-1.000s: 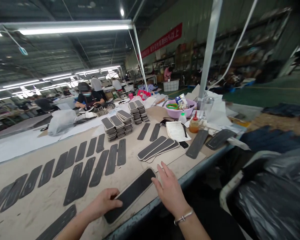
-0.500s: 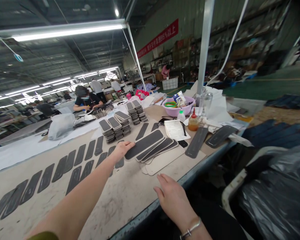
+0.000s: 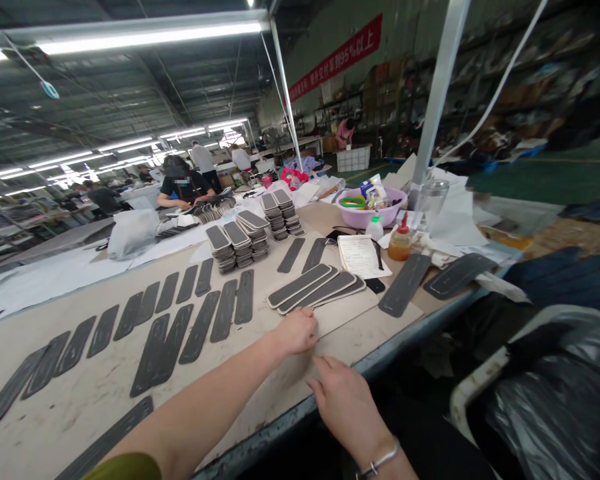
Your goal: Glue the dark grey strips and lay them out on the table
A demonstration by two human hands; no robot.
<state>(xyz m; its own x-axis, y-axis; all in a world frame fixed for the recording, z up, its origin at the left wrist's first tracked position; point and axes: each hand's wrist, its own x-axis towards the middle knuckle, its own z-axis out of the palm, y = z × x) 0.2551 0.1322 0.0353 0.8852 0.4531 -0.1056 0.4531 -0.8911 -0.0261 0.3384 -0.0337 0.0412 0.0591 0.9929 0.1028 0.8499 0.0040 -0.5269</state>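
Observation:
My left hand reaches across the worktable, its fingers curled on the near end of a beige strip. That strip lies just in front of a fanned pile of dark strips with pale borders. My right hand rests flat near the table's front edge, fingers apart, fingertips close to the same beige strip and just below my left hand. A bracelet shows on the right wrist.
Rows of dark strips cover the table's left side. Behind stand stacks of pads, a paper sheet, an orange bottle, a pink basin and a metal post. A black bag sits at right. A co-worker works beyond.
My left hand carried a dark strip from the front edge onto the fanned pile, then drew back to the beige strip. My right hand stayed near the table edge.

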